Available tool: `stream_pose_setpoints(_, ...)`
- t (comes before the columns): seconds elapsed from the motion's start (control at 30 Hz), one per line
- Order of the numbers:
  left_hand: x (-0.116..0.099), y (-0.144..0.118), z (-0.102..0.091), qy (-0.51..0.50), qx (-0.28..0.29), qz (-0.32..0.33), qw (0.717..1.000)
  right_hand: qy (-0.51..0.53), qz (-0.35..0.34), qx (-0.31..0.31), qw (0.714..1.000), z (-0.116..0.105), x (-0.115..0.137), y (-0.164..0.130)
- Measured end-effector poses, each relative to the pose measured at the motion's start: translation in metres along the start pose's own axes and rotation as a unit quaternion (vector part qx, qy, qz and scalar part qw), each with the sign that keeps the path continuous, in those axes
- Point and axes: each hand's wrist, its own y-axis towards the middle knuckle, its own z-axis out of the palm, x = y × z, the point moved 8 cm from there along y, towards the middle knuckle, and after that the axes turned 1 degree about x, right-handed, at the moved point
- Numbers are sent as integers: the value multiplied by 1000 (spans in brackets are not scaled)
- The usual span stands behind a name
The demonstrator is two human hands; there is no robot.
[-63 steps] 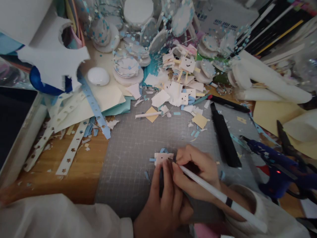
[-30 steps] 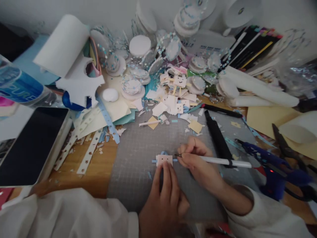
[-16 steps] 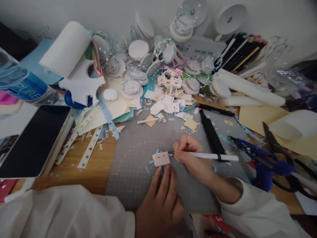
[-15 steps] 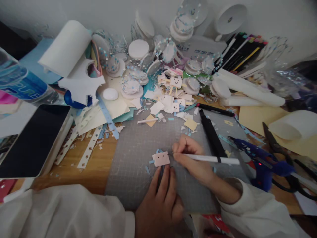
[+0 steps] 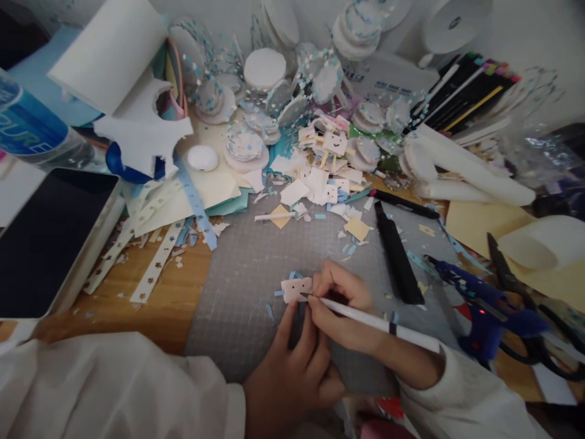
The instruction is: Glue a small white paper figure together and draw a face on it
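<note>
A small pale pink paper square (image 5: 296, 288) with two dark dots lies on the grey cutting mat (image 5: 242, 274), blue paper bits under it. My left hand (image 5: 297, 366) rests on the mat, its fingertips just below the square, holding it down. My right hand (image 5: 340, 308) grips a white pen (image 5: 388, 325) whose tip touches the square's lower right edge.
A black craft knife (image 5: 397, 256) lies right of my hand. Blue glue gun (image 5: 484, 302) and scissors (image 5: 516, 274) sit at the right. Paper squares with faces (image 5: 326, 177) pile beyond the mat. A tablet (image 5: 46, 238) and punched paper strips (image 5: 150, 268) lie left.
The pen has swung from lying level to slanting down-right, and its tip has dropped to the square's lower edge. The square has turned back level. The view has tilted a little downward.
</note>
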Motion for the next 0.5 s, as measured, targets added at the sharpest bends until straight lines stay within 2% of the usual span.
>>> stream_pose_setpoints(0.17, -2, -1, 4, -10, 23, 12, 1000, -64, -29, -10, 997, -2, 5, -1)
stream_pose_setpoints(0.5, -3, -3, 6, -11, 21, 11, 1000, -124, -41, -13, 991, 0, 16, 2)
